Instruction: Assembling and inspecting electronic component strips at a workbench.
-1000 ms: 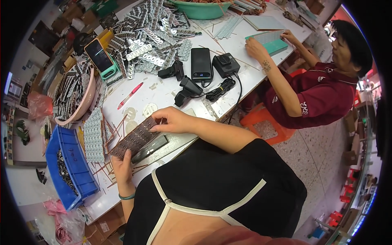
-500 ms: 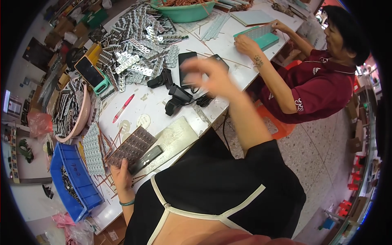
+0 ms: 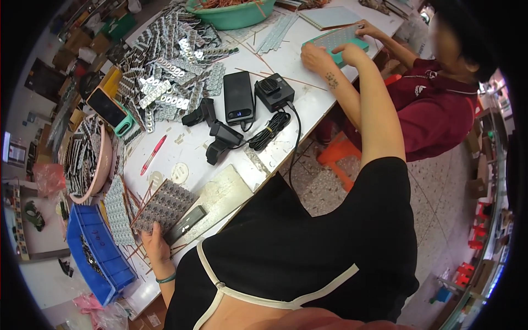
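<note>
White tabletop (image 3: 181, 140): left hand (image 3: 157, 247) grips the panel (image 3: 168, 204) one-edged, so it might tip; right hand (image 3: 353, 55), at the green box (image 3: 361, 42), grip unclear.

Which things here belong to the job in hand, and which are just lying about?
Apparently in the job:
patterned sheet, in the left hand
green block, beside the right hand

Apparently just lying about:
red pen
phone
black power bank
coiled cable

The panel (image 3: 169, 202) looks rough, metallic; the bin (image 3: 114, 259), glossy plastic; the plate (image 3: 228, 188), shiny metal.
</note>
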Tool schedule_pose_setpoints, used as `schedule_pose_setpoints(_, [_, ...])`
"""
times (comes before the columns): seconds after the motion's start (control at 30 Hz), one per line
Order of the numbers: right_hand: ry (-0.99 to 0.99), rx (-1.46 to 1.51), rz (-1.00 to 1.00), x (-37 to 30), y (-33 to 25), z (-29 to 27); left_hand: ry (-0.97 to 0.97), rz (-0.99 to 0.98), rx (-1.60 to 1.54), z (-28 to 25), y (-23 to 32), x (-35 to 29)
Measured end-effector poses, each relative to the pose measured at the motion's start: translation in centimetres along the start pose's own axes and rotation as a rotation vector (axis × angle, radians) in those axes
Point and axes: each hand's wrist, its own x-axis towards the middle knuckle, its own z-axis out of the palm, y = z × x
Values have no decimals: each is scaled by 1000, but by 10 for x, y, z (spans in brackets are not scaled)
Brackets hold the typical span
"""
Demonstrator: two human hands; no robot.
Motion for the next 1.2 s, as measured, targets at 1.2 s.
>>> schedule_pose_setpoints(1.2, [84, 1095, -330, -159, -207, -41, 38, 30, -125, 5, 6, 2])
